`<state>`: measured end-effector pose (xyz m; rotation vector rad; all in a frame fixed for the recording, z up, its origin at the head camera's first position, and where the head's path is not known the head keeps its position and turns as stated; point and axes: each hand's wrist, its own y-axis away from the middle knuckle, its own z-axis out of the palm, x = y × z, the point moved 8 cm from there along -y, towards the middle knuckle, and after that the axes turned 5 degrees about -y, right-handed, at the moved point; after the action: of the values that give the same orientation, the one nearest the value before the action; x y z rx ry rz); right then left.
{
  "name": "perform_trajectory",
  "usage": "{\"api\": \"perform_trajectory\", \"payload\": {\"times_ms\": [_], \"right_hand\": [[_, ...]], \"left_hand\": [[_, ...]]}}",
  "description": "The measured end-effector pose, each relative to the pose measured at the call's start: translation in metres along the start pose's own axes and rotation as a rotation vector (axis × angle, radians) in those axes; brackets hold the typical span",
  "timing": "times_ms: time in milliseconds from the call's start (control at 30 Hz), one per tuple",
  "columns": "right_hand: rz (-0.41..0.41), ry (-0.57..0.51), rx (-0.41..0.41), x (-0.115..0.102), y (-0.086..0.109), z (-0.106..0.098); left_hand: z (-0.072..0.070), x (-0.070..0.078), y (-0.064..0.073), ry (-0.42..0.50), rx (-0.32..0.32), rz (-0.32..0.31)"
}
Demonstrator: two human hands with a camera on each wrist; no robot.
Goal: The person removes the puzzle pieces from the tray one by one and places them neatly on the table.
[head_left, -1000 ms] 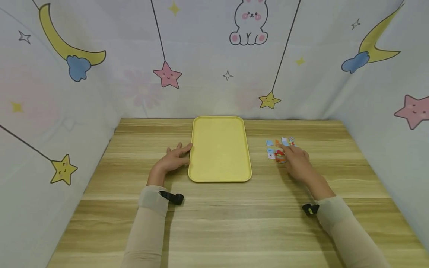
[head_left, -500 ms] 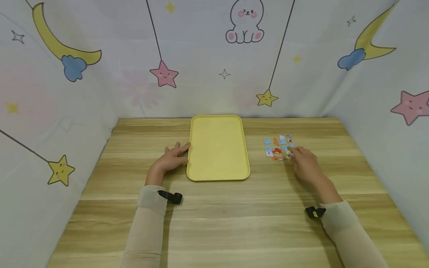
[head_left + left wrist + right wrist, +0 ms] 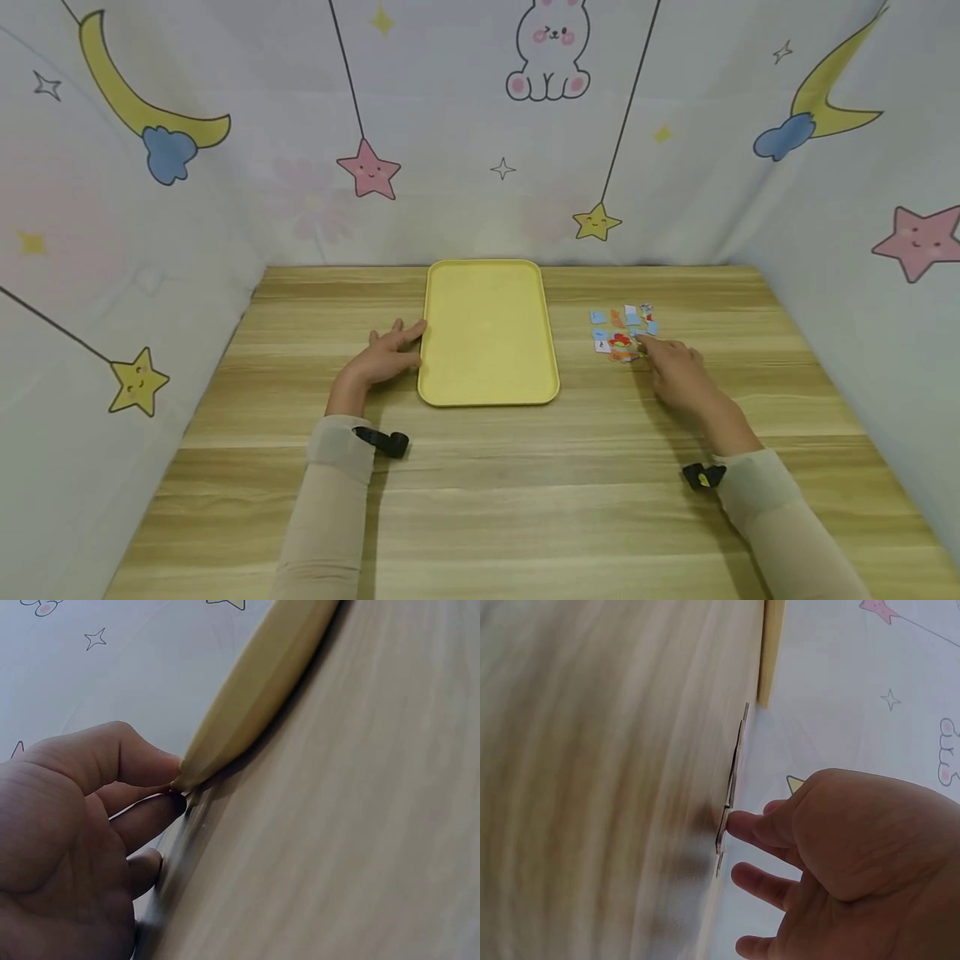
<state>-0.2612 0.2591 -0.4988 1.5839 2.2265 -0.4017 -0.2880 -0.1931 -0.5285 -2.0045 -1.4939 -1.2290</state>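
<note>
A yellow tray (image 3: 487, 333) lies on the wooden table. My left hand (image 3: 381, 358) rests at its left edge with spread fingers; in the left wrist view, the thumb (image 3: 150, 761) touches the tray's rim. To the right of the tray lies a cluster of small flat picture pieces (image 3: 620, 340), like jigsaw pieces, in blue, white, orange and red. My right hand (image 3: 678, 375) reaches over the cluster's near right side, its fingertips on a piece. Seen edge-on in the right wrist view, the pieces (image 3: 735, 765) lie flat, with the extended fingers (image 3: 761, 829) touching one. Some pieces are partly hidden under this hand.
Printed cloth walls (image 3: 450, 108) with stars, moons and a rabbit enclose the table (image 3: 510, 500) at the back and both sides. Each wrist wears a small black camera, such as the left one (image 3: 384, 442).
My right hand has moved from the cluster's middle toward its right side, then slightly back left, uncovering several pieces. The left hand stays at the tray's edge. The head view has shifted slightly.
</note>
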Motion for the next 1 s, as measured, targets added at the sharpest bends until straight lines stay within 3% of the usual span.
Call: {"api": "perform_trajectory", "payload": {"times_ms": [433, 600, 667, 1000], "right_hand": [[0.019, -0.035, -0.001, 0.004, 0.006, 0.002], [0.010, -0.001, 0.024, 0.004, 0.008, 0.006], [0.004, 0.005, 0.028, 0.003, 0.008, 0.009], [-0.020, -0.015, 0.043, -0.023, -0.006, 0.006]], "left_hand": [[0.004, -0.004, 0.000, 0.007, -0.003, -0.011], [0.009, -0.010, 0.003, 0.011, -0.021, -0.026], [0.010, -0.013, 0.004, 0.009, -0.028, -0.038], [-0.001, -0.003, -0.004, -0.015, -0.009, 0.017]]}}
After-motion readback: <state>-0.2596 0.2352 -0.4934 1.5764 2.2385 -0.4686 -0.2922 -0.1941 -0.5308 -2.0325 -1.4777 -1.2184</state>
